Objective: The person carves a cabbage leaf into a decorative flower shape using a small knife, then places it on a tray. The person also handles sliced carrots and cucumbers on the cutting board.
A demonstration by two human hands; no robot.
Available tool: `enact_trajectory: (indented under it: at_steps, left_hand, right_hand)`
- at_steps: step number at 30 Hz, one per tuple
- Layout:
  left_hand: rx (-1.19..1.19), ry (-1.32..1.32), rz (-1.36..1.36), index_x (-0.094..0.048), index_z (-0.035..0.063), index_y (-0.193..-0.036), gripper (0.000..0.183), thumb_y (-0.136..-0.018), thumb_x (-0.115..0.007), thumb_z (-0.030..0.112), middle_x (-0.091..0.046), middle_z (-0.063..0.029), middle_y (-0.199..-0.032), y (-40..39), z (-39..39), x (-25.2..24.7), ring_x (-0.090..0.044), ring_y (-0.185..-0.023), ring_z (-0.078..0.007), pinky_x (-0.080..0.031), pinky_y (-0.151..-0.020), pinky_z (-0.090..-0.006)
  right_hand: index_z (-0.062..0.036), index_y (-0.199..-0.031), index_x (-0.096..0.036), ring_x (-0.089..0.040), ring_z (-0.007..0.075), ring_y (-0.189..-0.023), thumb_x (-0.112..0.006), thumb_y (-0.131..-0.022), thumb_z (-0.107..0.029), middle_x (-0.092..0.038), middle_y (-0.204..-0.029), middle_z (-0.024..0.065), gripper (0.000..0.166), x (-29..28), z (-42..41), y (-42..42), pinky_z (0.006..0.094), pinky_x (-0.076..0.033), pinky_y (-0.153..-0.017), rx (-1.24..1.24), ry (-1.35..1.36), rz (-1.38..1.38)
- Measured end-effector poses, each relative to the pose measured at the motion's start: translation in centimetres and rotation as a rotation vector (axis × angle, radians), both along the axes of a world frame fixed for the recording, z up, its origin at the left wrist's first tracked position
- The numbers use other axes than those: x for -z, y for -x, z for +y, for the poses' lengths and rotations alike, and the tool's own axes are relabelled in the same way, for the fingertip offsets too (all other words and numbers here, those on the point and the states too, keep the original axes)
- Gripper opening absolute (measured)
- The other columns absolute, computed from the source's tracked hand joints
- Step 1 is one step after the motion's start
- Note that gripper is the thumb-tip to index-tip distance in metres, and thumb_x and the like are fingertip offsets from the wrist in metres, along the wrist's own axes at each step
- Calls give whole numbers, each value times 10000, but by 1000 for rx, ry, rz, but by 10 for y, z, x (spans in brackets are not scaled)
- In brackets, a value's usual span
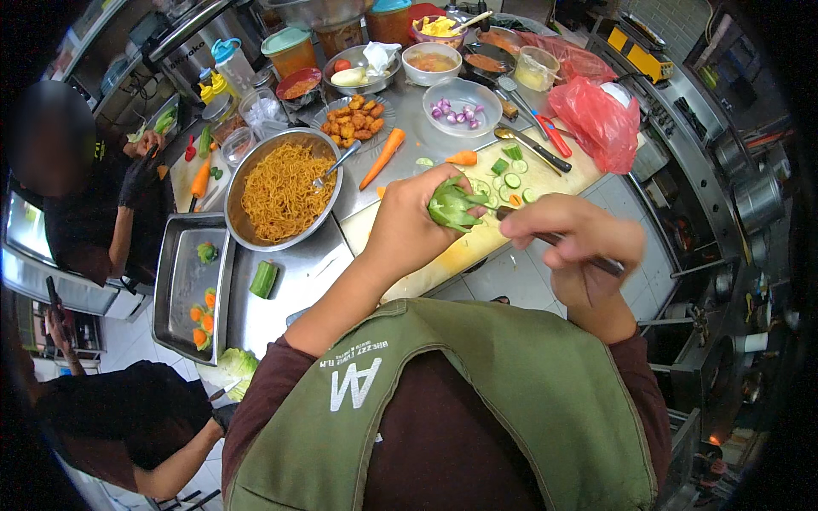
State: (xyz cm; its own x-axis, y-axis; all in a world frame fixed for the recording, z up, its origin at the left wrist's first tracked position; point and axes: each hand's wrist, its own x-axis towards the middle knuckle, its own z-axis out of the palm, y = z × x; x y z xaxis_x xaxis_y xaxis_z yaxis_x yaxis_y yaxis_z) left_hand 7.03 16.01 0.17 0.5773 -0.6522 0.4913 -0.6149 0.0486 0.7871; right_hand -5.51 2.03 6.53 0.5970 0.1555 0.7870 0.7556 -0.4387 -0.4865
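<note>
My left hand (406, 220) grips a green cucumber piece (452, 205) carved into pointed, petal-like flaps. In my right hand (575, 230), blurred by motion, is a small knife (606, 264) with a dark handle. Its thin tip reaches the cucumber's open side; how deep it sits is hidden. Both hands are above a cream cutting board (441, 262). On the board, beyond my hands, lie cucumber slices (512, 181), a cucumber chunk (512, 151) and a carrot piece (461, 158).
To the left stand a steel bowl of noodles (284, 191) and a steel tray (167, 281) with carved vegetables. A cucumber length (263, 280) lies beside it. A shallot bowl (463, 96) and a red plastic bag (594, 124) are farther back. Two people work at left.
</note>
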Motion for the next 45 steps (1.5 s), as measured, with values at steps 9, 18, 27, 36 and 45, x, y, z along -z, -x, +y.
enact_trajectory:
  at_steps: [9, 18, 27, 36, 45]
  left_hand:
    - [-38, 12, 2, -564, 11, -839, 286, -690, -776, 131, -633, -99, -725, 6, 3, -7, -617, -639, -160, -470, -598, -279]
    - [0, 25, 7, -562, 37, -825, 248, -712, -759, 137, -620, -104, -708, 9, 3, -9, -606, -600, -200, -443, -546, -290]
    - [-92, 68, -47, -564, 54, -855, 245, -693, -746, 79, -608, -103, -734, 6, -2, 0, -604, -648, -229, -437, -568, -307]
    - [-42, 113, 27, -564, 45, -851, 228, -711, -744, 60, -614, -66, -762, 4, 0, 0, -596, -666, -148, -443, -589, -265]
    - [-49, 138, 141, -541, 69, -810, 249, -732, -772, 117, -554, 39, -701, 6, -4, 2, -494, -633, -31, -412, -565, -194]
  right_hand:
    - [-64, -805, -429, -607, 242, -703, -575, -871, -130, -631, -920, 211, 173, 14, 0, -3, 318, -492, -589, -43, -127, 21]
    - [-84, -962, -304, -586, 241, -689, -492, -935, -168, -597, -877, 261, 208, 17, -5, -6, 293, -496, -572, -32, -151, -33]
    - [-72, -976, -273, -602, 203, -751, -439, -911, 11, -562, -908, 239, 197, 37, 8, -15, 248, -531, -584, 15, -363, -125]
    - [-81, -977, -259, -600, 207, -711, -420, -905, 32, -570, -894, 255, 210, 42, 6, -17, 260, -528, -565, -8, -366, -202]
    - [-61, -648, -360, -591, 261, -609, -576, -841, -4, -632, -903, 193, 295, 32, 5, -3, 344, -475, -521, -57, -9, -172]
